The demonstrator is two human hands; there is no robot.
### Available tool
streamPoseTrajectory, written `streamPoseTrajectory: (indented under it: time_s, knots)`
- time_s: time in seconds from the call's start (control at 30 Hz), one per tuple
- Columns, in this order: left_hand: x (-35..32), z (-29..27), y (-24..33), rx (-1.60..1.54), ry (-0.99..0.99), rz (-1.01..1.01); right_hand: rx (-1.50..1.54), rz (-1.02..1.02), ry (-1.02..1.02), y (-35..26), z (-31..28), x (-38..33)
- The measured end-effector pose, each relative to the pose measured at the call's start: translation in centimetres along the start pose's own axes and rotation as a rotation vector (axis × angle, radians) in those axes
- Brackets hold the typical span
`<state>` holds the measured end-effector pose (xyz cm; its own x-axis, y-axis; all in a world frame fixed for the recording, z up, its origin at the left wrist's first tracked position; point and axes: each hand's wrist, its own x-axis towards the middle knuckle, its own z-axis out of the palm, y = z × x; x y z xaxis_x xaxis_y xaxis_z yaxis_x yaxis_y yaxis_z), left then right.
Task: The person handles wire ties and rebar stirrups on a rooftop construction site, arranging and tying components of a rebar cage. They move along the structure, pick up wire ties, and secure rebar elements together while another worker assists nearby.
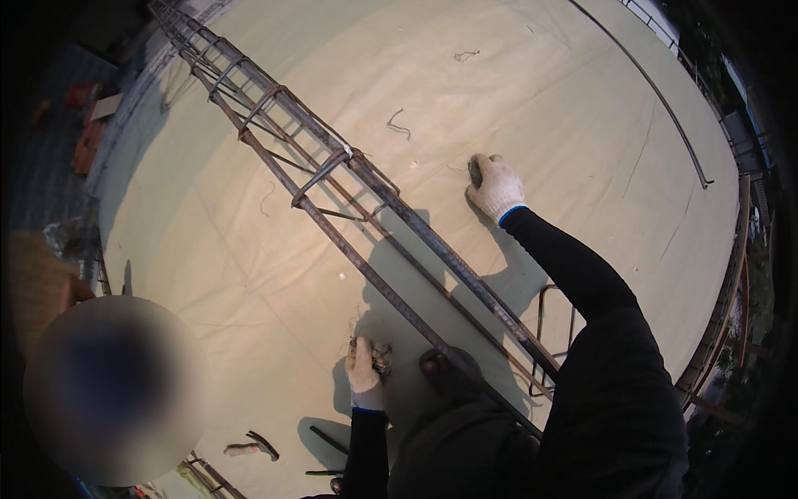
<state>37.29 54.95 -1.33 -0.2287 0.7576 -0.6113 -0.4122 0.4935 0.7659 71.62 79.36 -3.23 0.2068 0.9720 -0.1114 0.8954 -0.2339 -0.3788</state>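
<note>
A tangled bundle of thin wire (381,358) is at 6 o'clock in the view, in the gloved left hand (364,380). It should be light, springy and easily bent, not fragile, with prickly ends; best held round its thick middle. The left grip is closed on it. At 2 o'clock is the gloved right hand (498,185), fingers curled; whether it holds anything, I cannot tell. Between the hands, a steel bar frame (453,262) runs from 11 to 5 o'clock.

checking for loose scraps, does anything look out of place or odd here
Two crooked, wire-like scraps lie loose right of the steel cage; they look stray, apart from the tangle in the left hand.
</note>
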Motion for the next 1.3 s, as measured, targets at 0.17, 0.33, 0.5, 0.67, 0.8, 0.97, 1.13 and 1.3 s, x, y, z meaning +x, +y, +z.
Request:
streamPoseTrajectory:
  time_s: [0.17,0.33,0.5,0.67,0.8,0.97,1.13,1.3]
  knots:
    - [-0.1,1.9,1.5,-0.004,0.108,-0.135,0.193,0.012,0.105,1.4,2.2,0.1]
    - [0.8,1.1,3.4,-0.387,-0.148,-0.12,0.451,0.038,0.132,5.1,2.3,1.5]
    - [-0.3,3.1,7.7,-0.426,-0.177,0.046,1.234,0.199,-0.148,-0.3,-7.8,-0.9]
    - [-0.8,3.8,10.6,-0.389,-0.241,0.161,1.153,-0.137,-0.179,-9.9,-18.3,-5.4]
    - [-1.7,4.8,12.3,-0.397,-0.224,0.185,1.071,-0.451,-0.353,-18.1,-21.3,-8.8]
    - [-3.3,5.1,13.0,-0.281,-0.349,0.097,1.095,-0.682,-0.785,-26.3,-17.6,-11.9]
    - [-4.7,4.3,12.9,-0.505,-0.315,0.159,0.673,-0.92,-0.66,-29.0,-12.4,-15.4]
    - [-3.9,2.0,10.6,-0.651,-0.288,0.304,0.442,-1.189,-0.371,-29.4,-8.8,-17.8]
